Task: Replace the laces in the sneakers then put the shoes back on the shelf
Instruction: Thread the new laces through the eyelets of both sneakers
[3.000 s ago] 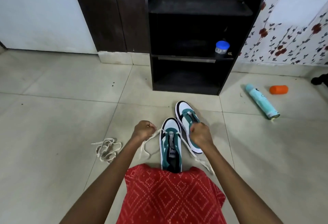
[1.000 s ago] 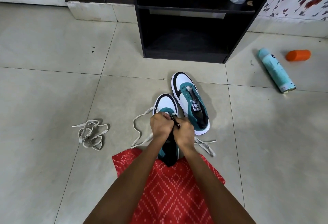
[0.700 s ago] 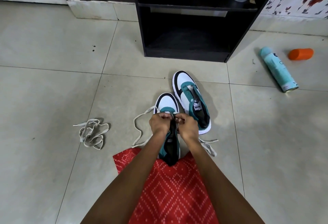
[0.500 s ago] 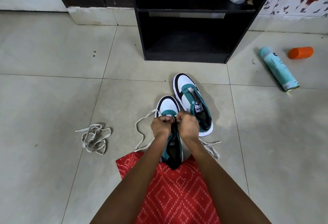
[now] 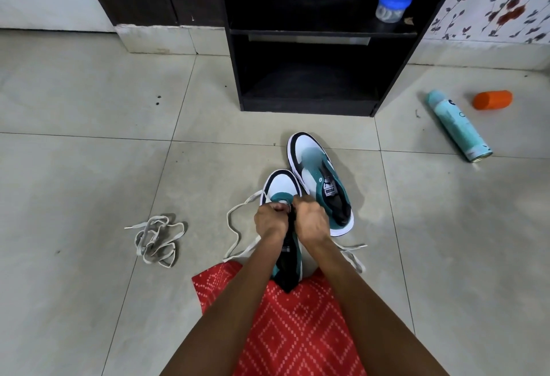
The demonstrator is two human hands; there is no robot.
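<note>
While the near sneaker (image 5: 281, 184) sits before the shelf (image 5: 309, 104), the left hand (image 5: 268, 223) pinches its lace (image 5: 234, 228) at the front eyelets and the right hand (image 5: 311, 221) grips its upper. The other sneaker (image 5: 320, 171) stands just beside it, rightward.

L hand (image 5: 268, 223), R hand (image 5: 311, 221) gripping sneaker (image 5: 282, 182)

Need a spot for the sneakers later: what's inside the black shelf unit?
A clear jar with a blue lid stands on the upper shelf, at its right. In the lower compartment nothing shows, though its back is dark. The unit's top is out of frame.
</note>
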